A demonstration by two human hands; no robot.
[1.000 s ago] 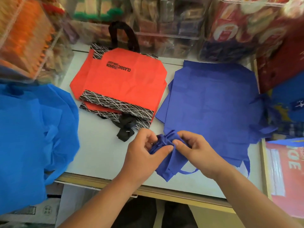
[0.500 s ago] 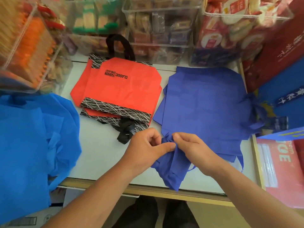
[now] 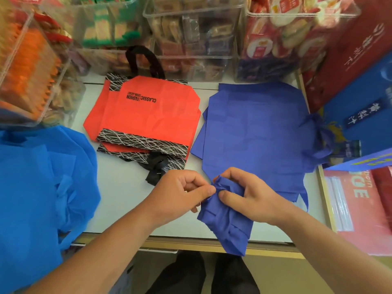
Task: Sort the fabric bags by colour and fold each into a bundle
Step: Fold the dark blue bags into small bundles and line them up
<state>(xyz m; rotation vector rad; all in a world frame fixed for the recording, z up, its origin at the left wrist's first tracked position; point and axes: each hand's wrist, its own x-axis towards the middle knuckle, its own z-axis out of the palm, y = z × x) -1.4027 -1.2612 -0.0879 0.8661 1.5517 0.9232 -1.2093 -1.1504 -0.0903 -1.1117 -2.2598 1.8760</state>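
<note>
A folded dark-blue fabric bag (image 3: 227, 225) hangs over the front edge of the white counter (image 3: 118, 198). My left hand (image 3: 180, 196) pinches its bunched top from the left, and my right hand (image 3: 248, 192) grips the same top from the right. Behind it a pile of flat dark-blue bags (image 3: 256, 132) lies on the counter's right half. Two red-orange bags (image 3: 146, 115) with black patterned bands and black handles lie stacked at centre left. A heap of light-blue bags (image 3: 40, 187) fills the left.
Clear plastic bins of packaged snacks (image 3: 195, 35) line the back of the counter, with another bin (image 3: 27, 66) at the left. Red and blue boxes (image 3: 358, 81) stand at the right, above a pink package (image 3: 358, 209). The counter's wooden front edge (image 3: 191, 245) runs just below my wrists.
The head camera has tilted down and closer. The folded dark-blue bag hangs longer below my hands, which keep working its bunched top.
</note>
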